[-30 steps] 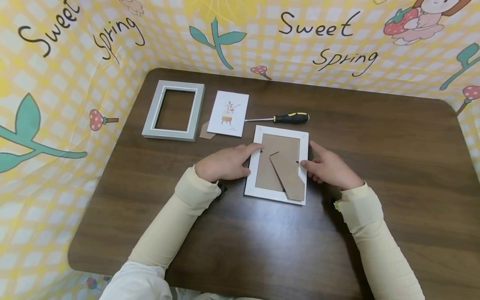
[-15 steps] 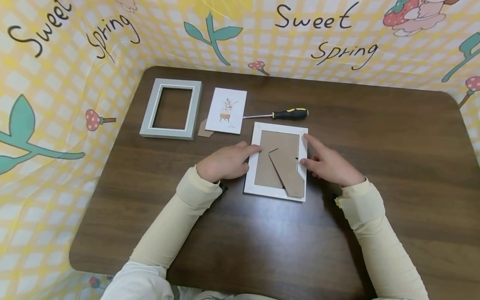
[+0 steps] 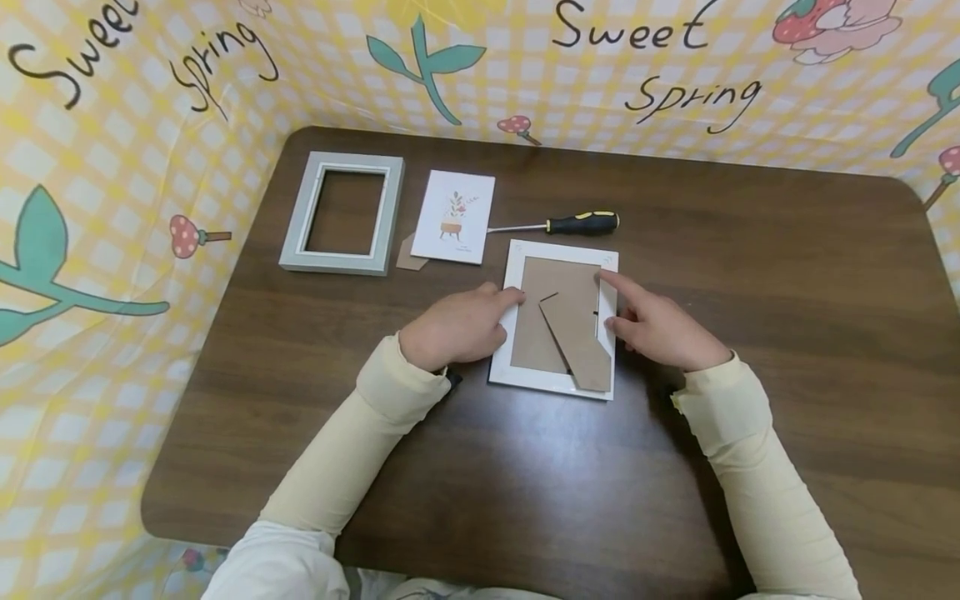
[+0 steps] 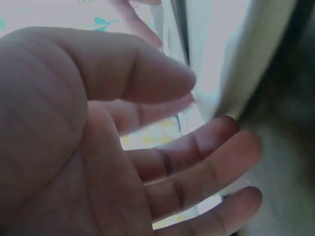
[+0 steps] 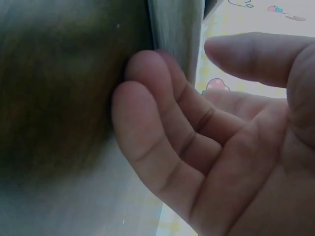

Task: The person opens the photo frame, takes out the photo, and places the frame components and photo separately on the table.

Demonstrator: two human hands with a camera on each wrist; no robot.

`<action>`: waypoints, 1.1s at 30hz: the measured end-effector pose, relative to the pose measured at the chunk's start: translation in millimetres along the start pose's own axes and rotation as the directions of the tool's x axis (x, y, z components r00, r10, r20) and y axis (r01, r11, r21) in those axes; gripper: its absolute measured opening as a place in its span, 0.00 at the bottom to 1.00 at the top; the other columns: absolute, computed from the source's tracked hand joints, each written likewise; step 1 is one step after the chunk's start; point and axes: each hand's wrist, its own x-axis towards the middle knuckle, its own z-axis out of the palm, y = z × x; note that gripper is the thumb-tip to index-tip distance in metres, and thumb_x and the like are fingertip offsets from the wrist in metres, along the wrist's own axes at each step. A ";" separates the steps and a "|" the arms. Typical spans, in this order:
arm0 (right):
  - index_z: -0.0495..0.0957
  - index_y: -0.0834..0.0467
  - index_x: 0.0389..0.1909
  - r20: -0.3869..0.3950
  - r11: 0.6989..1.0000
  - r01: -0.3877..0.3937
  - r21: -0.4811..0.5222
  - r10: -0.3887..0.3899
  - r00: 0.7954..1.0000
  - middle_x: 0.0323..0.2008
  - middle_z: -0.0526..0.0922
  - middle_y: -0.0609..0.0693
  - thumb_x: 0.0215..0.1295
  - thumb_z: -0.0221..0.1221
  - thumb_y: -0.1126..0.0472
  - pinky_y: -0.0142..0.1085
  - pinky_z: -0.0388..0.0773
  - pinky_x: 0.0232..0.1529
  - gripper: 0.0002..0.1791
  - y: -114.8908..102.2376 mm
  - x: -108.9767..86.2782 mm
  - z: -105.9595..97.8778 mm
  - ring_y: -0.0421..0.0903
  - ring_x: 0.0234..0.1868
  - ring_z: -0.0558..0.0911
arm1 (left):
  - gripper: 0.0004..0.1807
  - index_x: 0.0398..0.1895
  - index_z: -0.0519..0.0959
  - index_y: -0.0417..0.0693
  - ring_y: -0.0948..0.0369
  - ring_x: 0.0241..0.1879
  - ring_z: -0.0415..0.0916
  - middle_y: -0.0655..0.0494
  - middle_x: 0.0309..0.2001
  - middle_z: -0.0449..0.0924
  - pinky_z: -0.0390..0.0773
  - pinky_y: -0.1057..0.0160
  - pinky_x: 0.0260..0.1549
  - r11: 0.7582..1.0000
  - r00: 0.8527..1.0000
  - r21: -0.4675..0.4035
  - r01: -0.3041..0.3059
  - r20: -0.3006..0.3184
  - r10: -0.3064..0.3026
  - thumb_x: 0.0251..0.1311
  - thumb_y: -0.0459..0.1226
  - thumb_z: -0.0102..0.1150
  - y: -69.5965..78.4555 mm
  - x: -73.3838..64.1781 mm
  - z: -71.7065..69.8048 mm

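Observation:
A white photo frame [image 3: 552, 381] lies back side up on the table, its brown backing board [image 3: 536, 337] and angled stand leg [image 3: 588, 354] showing. My left hand [image 3: 457, 327] is at its left side, index fingertip on the white border. In the left wrist view the left hand's other fingers [image 4: 216, 167] hang loosely bent. My right hand [image 3: 667, 329] is on the opposite side. Its index finger reaches to the board's upper right corner, while the thumb touches the right border. Seen from the right wrist, the remaining fingers [image 5: 142, 118] are bent beside the frame's edge.
Behind the left hand stand a grey-green empty frame [image 3: 298, 217] and a white card with a potted plant picture [image 3: 453, 218], over a brown cardboard piece [image 3: 408, 257]. A black-and-yellow screwdriver [image 3: 585, 223] lies beyond the white frame. Yellow checked cloth [image 3: 465, 75] borders the table [image 3: 787, 275].
My right index finger has moved from outside the frame's right edge inward onto the border and the board's corner. The left hand stays at the left border. The view has shifted slightly.

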 end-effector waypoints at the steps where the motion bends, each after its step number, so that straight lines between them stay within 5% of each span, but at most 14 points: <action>1: 0.51 0.51 0.80 0.002 1.000 0.005 -0.007 -0.005 1.000 0.29 0.78 0.52 0.73 0.56 0.62 0.43 0.74 0.30 0.38 0.4 0.0 -0.2 0.48 0.27 0.78 | 0.27 0.71 0.67 0.47 0.55 0.39 0.77 0.45 0.53 0.77 0.78 0.56 0.40 1.000 1.000 0.020 -0.015 -0.008 0.015 0.68 0.31 0.45 3.8 -1.4 0.1; 5: 0.54 0.50 0.79 0.006 0.999 0.017 -0.029 -0.016 1.000 0.30 0.77 0.52 0.73 0.56 0.62 0.43 0.73 0.30 0.37 1.2 1.0 -0.6 0.48 0.27 0.76 | 0.18 0.62 0.74 0.47 0.57 0.36 0.79 0.51 0.41 0.83 0.79 0.57 0.37 0.987 0.991 0.081 -0.137 0.014 0.136 0.71 0.31 0.45 22.1 -8.1 2.4; 8: 0.55 0.50 0.79 0.011 0.999 0.008 -0.031 -0.007 1.000 0.31 0.76 0.53 0.74 0.56 0.61 0.43 0.72 0.30 0.36 0.6 1.6 -0.9 0.49 0.27 0.74 | 0.22 0.65 0.76 0.54 0.60 0.41 0.80 0.56 0.50 0.84 0.78 0.59 0.37 0.976 0.975 0.080 -0.203 0.105 0.194 0.72 0.32 0.45 35.2 -12.4 6.1; 13: 0.56 0.50 0.79 0.014 0.999 -0.001 -0.033 0.001 1.000 0.30 0.76 0.53 0.74 0.55 0.61 0.43 0.72 0.30 0.35 0.7 2.2 0.0 0.49 0.27 0.74 | 0.30 0.73 0.71 0.65 0.60 0.40 0.77 0.55 0.54 0.84 0.76 0.62 0.33 0.978 0.966 0.093 -0.185 0.201 0.163 0.69 0.32 0.47 47.5 -13.7 15.6; 22: 0.57 0.50 0.79 0.004 0.999 0.015 -0.040 -0.015 1.000 0.29 0.75 0.52 0.75 0.53 0.62 0.43 0.73 0.31 0.34 1.2 4.8 2.8 0.48 0.26 0.74 | 0.30 0.70 0.75 0.67 0.61 0.27 0.74 0.53 0.35 0.86 0.75 0.61 0.22 0.965 0.977 0.182 -0.188 0.131 0.166 0.67 0.31 0.50 50.7 -12.7 24.3; 33: 0.69 0.49 0.73 0.000 0.993 0.077 -0.089 -0.077 0.997 0.40 0.79 0.52 0.78 0.50 0.60 0.45 0.70 0.42 0.25 -3.7 -12.5 -7.9 0.48 0.32 0.73 | 0.31 0.74 0.69 0.67 0.60 0.34 0.76 0.55 0.44 0.86 0.77 0.61 0.29 0.972 0.968 0.145 -0.186 0.199 0.155 0.69 0.33 0.49 47.2 -10.7 23.7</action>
